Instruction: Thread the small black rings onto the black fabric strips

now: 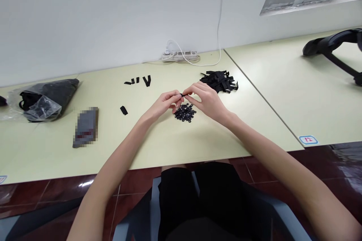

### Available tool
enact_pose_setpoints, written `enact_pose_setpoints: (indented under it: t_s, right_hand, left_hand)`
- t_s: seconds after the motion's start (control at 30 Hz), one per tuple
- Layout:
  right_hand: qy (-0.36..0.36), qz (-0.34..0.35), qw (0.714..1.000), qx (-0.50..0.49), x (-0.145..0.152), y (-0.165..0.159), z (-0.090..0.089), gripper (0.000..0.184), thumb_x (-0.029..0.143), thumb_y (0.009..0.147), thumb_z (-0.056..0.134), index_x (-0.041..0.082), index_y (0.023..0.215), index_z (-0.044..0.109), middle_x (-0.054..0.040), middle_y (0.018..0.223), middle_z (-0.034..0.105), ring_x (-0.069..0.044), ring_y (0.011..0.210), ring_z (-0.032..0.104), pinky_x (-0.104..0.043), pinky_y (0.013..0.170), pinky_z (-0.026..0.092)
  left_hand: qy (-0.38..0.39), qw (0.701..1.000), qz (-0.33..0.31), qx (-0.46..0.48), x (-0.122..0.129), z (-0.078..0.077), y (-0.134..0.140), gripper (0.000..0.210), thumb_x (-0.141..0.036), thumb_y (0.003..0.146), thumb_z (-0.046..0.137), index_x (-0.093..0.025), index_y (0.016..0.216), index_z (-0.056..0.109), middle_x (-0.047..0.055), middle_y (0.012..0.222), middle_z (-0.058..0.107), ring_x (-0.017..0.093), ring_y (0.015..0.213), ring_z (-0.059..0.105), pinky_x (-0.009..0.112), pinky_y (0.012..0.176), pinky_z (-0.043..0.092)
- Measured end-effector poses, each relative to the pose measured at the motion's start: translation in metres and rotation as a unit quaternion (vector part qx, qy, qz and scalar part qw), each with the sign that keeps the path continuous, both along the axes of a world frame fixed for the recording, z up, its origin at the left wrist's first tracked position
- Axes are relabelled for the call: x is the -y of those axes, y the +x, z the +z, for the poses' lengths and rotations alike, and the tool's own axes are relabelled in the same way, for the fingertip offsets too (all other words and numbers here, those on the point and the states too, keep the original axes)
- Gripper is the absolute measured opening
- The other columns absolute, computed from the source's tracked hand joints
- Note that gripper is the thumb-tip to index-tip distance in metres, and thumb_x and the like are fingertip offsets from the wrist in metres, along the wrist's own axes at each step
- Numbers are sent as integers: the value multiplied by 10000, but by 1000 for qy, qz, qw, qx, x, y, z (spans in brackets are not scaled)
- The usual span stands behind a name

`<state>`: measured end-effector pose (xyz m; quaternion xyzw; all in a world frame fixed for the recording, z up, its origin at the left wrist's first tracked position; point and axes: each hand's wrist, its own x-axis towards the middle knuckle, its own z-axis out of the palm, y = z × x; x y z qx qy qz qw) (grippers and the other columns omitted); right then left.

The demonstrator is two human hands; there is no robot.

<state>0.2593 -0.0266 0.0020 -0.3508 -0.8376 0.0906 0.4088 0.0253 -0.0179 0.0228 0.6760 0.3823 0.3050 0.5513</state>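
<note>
Both my hands meet over the middle of the table, pinching one small black strip [182,95] between them. My left hand [169,101] grips its left end between thumb and fingers. From the other side, the thumb and forefinger of my right hand [204,98] close on it. Just below the fingers lies a pile of small black rings [185,113]. A heap of black strips [220,81] sits behind my right hand. Whether a ring is on the held strip is too small to make out.
Several black pieces [137,80] and a folded black strip [123,110] lie to the left. Beyond them are a blurred grey packet [85,127] and a plastic bag [48,99]. A power strip [180,56] with a white cable rests against the wall. A black object [333,47] stands right.
</note>
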Motion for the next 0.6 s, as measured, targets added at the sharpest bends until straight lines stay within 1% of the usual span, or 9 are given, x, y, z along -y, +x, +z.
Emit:
enact_pose_setpoints:
  t_s: [0.1, 0.17, 0.27, 0.33, 0.4, 0.5, 0.6]
  right_hand:
    - [0, 8, 1000, 18, -2, 4, 0, 196, 258, 1160, 589, 250, 1078, 767, -90, 1061, 804, -279, 1029, 663, -430, 941, 534]
    - [-8, 28, 999, 40, -4, 8, -2, 179, 227, 1139, 615, 240, 1080, 784, -91, 1059, 809, -282, 1035, 664, -424, 927, 534]
    - [-29, 58, 995, 78, -6, 11, -6, 175, 174, 1103, 641, 236, 1074, 802, -83, 1038, 813, -284, 1031, 670, -416, 902, 534]
    - [-32, 65, 993, 92, -7, 11, -9, 180, 160, 1091, 644, 231, 1053, 805, -80, 1024, 816, -282, 1016, 675, -418, 904, 536]
    - [-30, 63, 993, 99, -6, 9, -11, 175, 150, 1080, 646, 222, 1034, 798, -81, 1021, 816, -278, 1003, 679, -420, 915, 538]
    - [-31, 46, 994, 97, -4, 5, -11, 161, 142, 1068, 647, 217, 1031, 784, -80, 1025, 811, -270, 1000, 677, -414, 915, 536]
    - [-34, 35, 995, 84, -2, 3, -11, 160, 165, 1086, 636, 220, 1039, 779, -79, 1027, 804, -266, 1009, 677, -408, 909, 534]
  left_hand:
    - [17, 998, 14, -54, 1, 4, -3, 417, -578, 1075, 666, -226, 853, 657, 5, 742, 545, 137, 625, 481, 292, 583, 422]
    - [33, 995, 24, -87, 0, 7, -6, 439, -555, 1086, 647, -222, 803, 599, -2, 727, 525, 120, 589, 423, 288, 552, 355]
    - [50, 992, 10, -114, -2, 8, -12, 439, -546, 1097, 627, -218, 808, 589, -14, 720, 505, 106, 569, 392, 278, 540, 331]
    - [53, 991, -5, -122, -4, 8, -14, 427, -554, 1106, 617, -214, 849, 622, -8, 742, 532, 103, 578, 417, 267, 537, 350]
    - [52, 990, -16, -128, -5, 6, -15, 414, -569, 1107, 623, -211, 900, 645, 11, 789, 603, 107, 603, 480, 259, 547, 398]
    - [42, 990, -33, -128, -4, 5, -14, 410, -614, 1097, 644, -217, 999, 664, 50, 875, 710, 136, 687, 604, 261, 581, 486]
    - [28, 991, -47, -119, -2, 4, -13, 410, -636, 1076, 678, -228, 1118, 670, 73, 938, 761, 170, 782, 683, 261, 594, 531]
